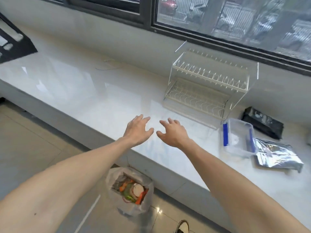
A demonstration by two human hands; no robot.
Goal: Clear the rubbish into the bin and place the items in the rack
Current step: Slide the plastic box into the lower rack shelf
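Observation:
Both arms stretch out over the white counter [84, 91]. My left hand [138, 130] and my right hand [173, 132] hover side by side above its front part, fingers spread, holding nothing. A white two-tier wire rack [208, 84] stands empty behind my right hand, under the window. To its right lies a clear plastic container with blue clips [237, 137]. A silver foil pouch [277, 155] and a black pouch [262, 123] lie further right. On the floor below the counter edge stands a bin [133, 190] lined with a white bag and filled with food scraps.
A dark window frame [151, 15] runs along the wall behind the counter. A black object [13, 42] sits at the counter's far left. A thin cord [107, 64] lies near the back wall. A shoe [182, 227] shows on the tiled floor.

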